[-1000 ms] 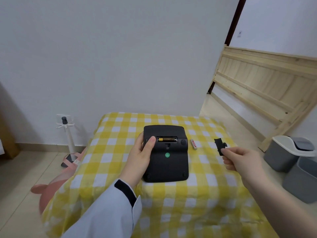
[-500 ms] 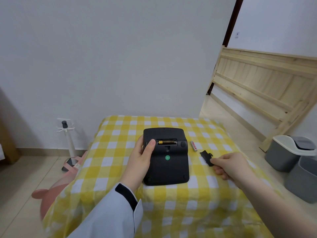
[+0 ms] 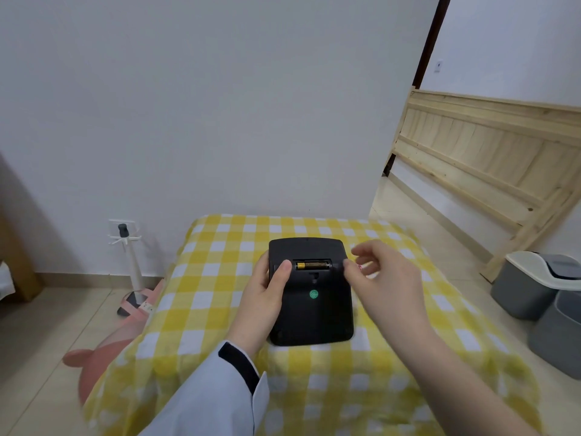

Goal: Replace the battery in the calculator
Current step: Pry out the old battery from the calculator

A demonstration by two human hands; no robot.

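Note:
The black calculator (image 3: 314,313) lies face down on the yellow checked cloth (image 3: 217,278). Its battery compartment is uncovered and a gold battery (image 3: 312,265) sits inside. My left hand (image 3: 267,294) grips the calculator's left edge, with the thumb resting just left of the compartment. My right hand (image 3: 383,278) hovers over the calculator's right edge with its fingers apart and nothing in them, thumb tip near the compartment's right end. A bit of the red-and-white spare battery (image 3: 359,267) shows behind my right fingers. The black compartment cover is hidden from view.
A wooden bed frame (image 3: 487,158) leans on the wall at the right. Two grey bins (image 3: 531,284) (image 3: 562,335) stand on the floor to the right. A white stand (image 3: 132,265) and a pink stool (image 3: 100,357) are on the left.
My right hand lowered the black cover to the cloth at the right, let it go, and came back empty to the calculator's right edge. My left hand stayed in place.

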